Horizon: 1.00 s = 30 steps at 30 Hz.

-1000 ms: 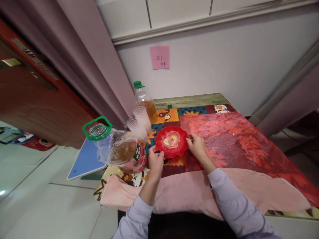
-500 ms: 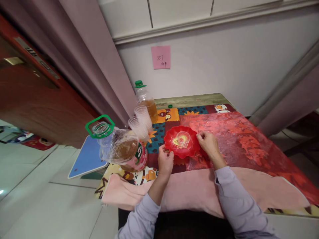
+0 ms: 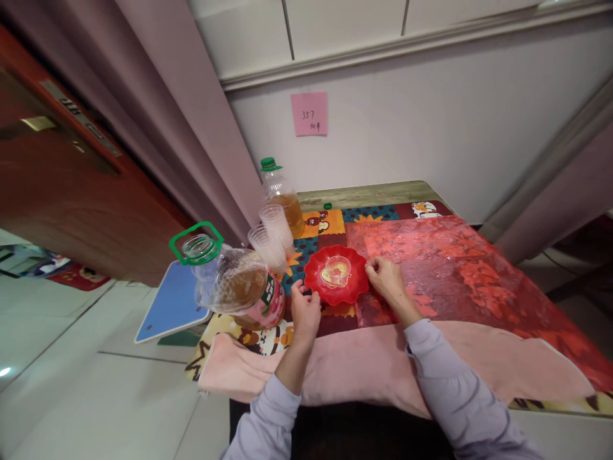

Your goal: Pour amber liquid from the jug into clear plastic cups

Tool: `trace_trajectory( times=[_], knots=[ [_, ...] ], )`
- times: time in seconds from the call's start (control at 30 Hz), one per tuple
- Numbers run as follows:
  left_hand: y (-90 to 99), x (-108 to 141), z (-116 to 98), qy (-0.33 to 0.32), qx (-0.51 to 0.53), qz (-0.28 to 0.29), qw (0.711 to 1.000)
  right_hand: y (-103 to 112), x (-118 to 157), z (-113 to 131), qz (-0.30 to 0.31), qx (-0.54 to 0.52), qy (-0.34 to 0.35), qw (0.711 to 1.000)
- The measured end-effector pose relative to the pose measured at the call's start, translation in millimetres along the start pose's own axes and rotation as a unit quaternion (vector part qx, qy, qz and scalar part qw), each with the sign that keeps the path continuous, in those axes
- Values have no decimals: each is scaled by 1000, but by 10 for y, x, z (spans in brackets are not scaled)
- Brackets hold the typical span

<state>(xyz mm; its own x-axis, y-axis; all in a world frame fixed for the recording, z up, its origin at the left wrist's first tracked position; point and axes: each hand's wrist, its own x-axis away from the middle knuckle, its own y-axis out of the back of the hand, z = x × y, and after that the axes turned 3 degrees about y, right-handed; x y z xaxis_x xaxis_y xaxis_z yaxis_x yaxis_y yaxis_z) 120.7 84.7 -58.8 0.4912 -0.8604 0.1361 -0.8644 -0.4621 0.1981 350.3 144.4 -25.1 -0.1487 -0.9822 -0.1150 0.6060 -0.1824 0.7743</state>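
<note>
A red plate with a scalloped rim sits in front of me on the patterned tablecloth. Lying in its middle is a clear round plastic piece, over a yellow print. My right hand pinches the plate's right rim between thumb and fingers. At the lower left rim, my left hand has its thumb and fingers apart, close to the edge. Left of it stands a large uncapped clear jug of amber liquid with a green handle. Two stacks of clear plastic cups are just behind the jug.
A green-capped bottle of amber liquid stands at the back left, with a loose green cap nearby. Clear red sheeting covers the table's right side. A pink towel lies along the front edge. A blue board is at left.
The red plate has slid slightly left, with my right hand on its rim. My left hand has also shifted left, and its fingers have loosened from the edge.
</note>
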Motion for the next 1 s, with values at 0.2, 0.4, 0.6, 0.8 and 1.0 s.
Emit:
trace_trajectory(
  times=[0.2,0.4,0.6,0.8,1.0],
  knots=[
    [23,11,-45,-5,-12,7,1000,-5,53,26,-8,13,-7,1000],
    [213,395,-141,-58,-30,-3,998,-38,126,96,-142,-37,170,974],
    [609,842,-116,-208,-98,14,973,-243,203,286,-38,34,243,969],
    [978,966,5,-240,-99,-32,965,-380,185,277,-31,49,206,977],
    [1469,811,20,-327,-34,-132,935,-194,223,260,-171,-42,263,949]
  ],
)
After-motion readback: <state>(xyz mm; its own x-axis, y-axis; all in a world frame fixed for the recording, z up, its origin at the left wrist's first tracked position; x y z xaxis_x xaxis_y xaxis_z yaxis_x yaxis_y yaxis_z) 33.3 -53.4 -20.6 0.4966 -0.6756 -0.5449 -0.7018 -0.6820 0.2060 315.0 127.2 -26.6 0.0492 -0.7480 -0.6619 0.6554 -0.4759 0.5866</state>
